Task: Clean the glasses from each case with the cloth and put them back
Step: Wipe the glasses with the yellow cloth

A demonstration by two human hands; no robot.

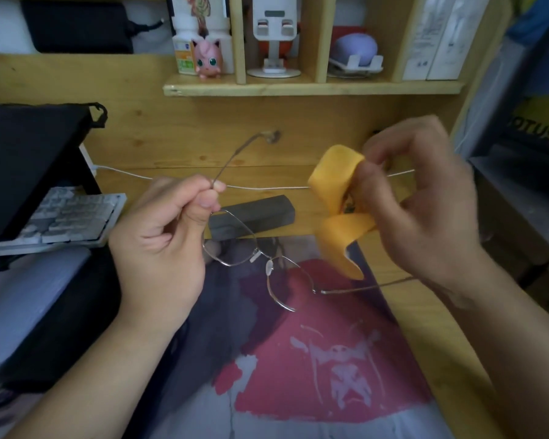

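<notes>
Over the desk, your left hand pinches the light, bendable glasses at a hinge, right hand pinching the soft cloth; grip the rim.

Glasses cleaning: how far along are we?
Done: one pair of glasses is out of its case, held up by the left hand at the hinge of one arm. In hand: the right hand pinches the orange cloth, which is off the lenses, so wiping is not visibly under way. Left: wipe, then return the pair to a case; only one dark case, closed, is in view.
</notes>
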